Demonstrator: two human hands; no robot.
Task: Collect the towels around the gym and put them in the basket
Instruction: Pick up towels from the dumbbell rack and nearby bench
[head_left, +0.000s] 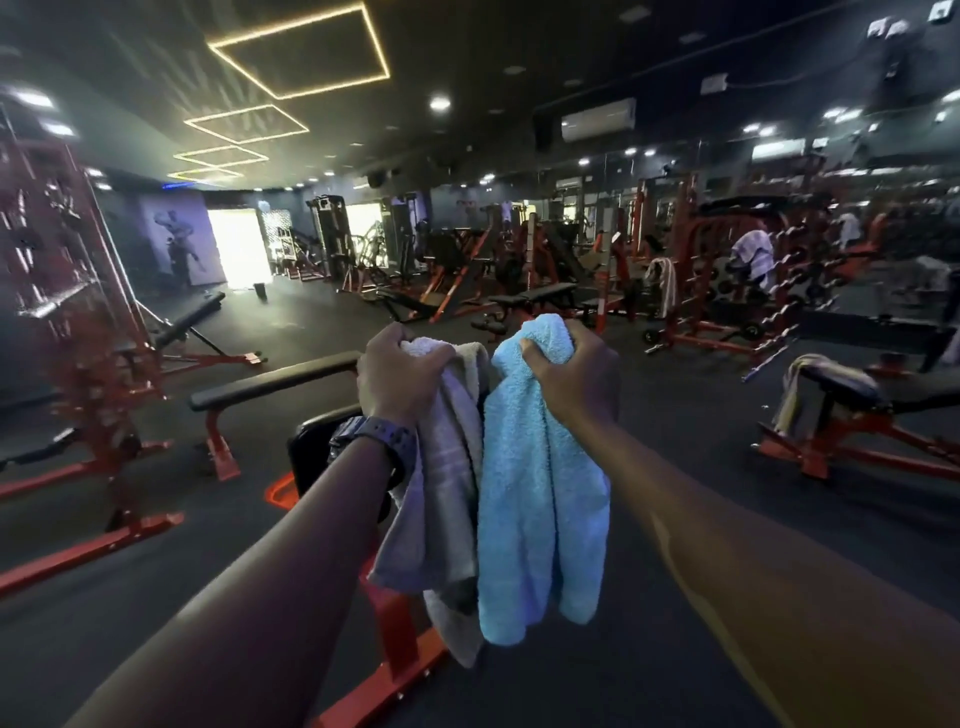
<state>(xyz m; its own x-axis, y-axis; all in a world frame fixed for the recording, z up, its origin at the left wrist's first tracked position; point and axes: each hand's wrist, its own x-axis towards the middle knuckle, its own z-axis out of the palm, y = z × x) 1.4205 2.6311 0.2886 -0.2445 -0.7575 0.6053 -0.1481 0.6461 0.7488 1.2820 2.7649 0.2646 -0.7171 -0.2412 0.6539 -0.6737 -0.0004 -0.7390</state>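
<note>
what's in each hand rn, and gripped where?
Left hand grips the grey-white towel at its bunched top end. Right hand grips the blue towel the same way. Both hang down.

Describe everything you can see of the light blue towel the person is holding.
The light blue towel looks like thick, looped terry cloth, soft and clean. Its top is bunched in the grip of the right hand, whose fingers curl round it, and the rest hangs down in loose folds above the dark floor. Its left edge lies against the grey towel held in the left hand. No basket is in view.
</note>
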